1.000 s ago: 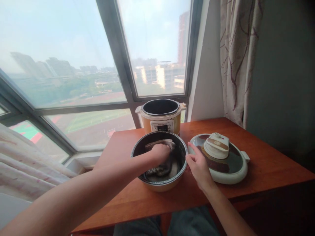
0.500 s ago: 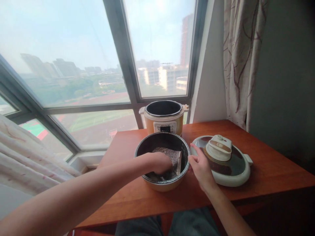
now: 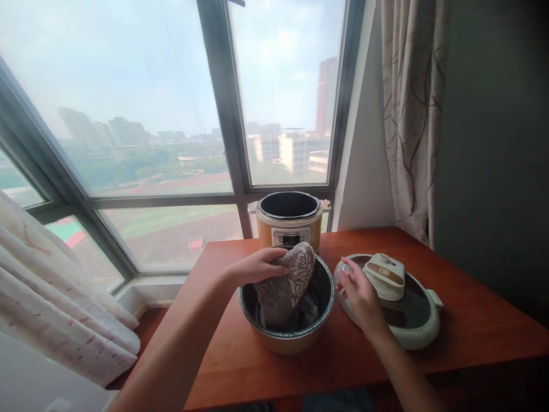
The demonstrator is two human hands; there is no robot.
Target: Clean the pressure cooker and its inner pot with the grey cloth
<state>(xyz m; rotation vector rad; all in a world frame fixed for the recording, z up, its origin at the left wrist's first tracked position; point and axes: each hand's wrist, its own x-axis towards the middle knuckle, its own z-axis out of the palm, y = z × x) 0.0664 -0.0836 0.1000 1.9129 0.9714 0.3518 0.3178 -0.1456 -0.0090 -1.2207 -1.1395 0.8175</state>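
Note:
My left hand (image 3: 257, 266) grips a grey patterned cloth (image 3: 285, 289) at its top and holds it partly raised, its lower end still hanging inside the dark inner pot (image 3: 286, 339) on the wooden table (image 3: 463, 337). My right hand (image 3: 362, 297) rests with spread fingers on the left rim of the cooker lid (image 3: 412, 323), which lies flat just right of the pot.
An orange-and-cream electric cooker body (image 3: 289, 224) stands open behind the pot, against the window. A patterned curtain (image 3: 409, 114) hangs at the right corner, another curtain (image 3: 51, 303) at the lower left. The table's front edge is near my body.
My left hand has lifted the cloth up from the bottom of the pot to above its rim. My right hand moved from the pot's rim onto the lid. The camera tilted.

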